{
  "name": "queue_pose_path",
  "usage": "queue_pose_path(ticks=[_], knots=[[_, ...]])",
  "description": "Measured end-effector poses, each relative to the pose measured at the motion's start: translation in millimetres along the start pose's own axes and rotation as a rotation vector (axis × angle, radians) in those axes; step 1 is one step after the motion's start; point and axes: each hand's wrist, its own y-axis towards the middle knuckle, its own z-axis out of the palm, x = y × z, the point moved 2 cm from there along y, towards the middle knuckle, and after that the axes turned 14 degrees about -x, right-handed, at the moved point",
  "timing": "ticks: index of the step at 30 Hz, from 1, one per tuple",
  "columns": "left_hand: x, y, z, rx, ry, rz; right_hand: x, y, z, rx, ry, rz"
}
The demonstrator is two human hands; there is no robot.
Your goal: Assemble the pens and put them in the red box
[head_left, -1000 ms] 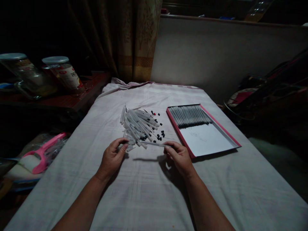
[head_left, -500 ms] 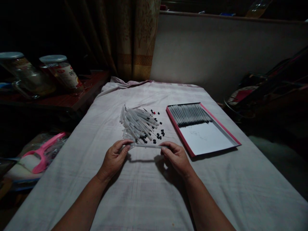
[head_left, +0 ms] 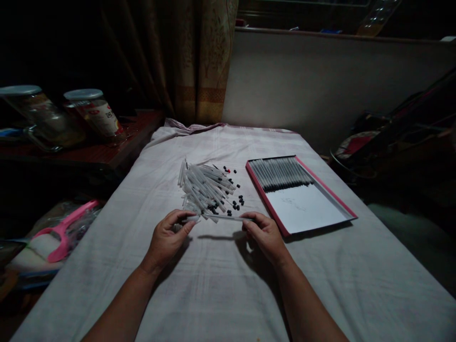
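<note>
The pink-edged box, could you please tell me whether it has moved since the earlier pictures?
No; the pink-edged box keeps its place against the pale cloth.

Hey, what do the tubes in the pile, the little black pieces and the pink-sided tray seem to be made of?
Tubes: probably plastic with a frosted finish, since they look whitish and partly see-through.
Black pieces: likely plastic or rubber, dark and opaque; too small to judge the finish.
Pink-sided tray: perhaps cardboard, given its thin, flat walls; its white floor looks smooth.
</note>
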Motion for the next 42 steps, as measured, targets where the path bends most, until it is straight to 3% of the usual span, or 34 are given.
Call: queue_pose_path(ticks=[13,17,21,26,34,38,42], knots=[[0,-3,5.2,0.032,-0.074,-0.064,-1,-3,3,0.06,0.026,0.021],[6,-9,6.7,0.127,-0.015,-0.125,0,-2,-1,0.032,0.021,-0.017],[7,-10,5.5,0.14,0.127,0.01,0,-4,-1,0.045,0.018,-0.047],[2,-7,5.7,0.138,0.149,0.176,3,-4,-3,-0.004,0.038,-0.108],[2,-9,8.2,0.227,0.149,0.242,6,-5,0,0.031,0.024,-0.046],[1,-10,8.5,0.273,0.179,0.185,7,-4,-3,0.093,-0.017,-0.008],[1,-15,13.2,0.289,0.151,0.075,2,-7,-7,0.311,-0.083,0.11]])
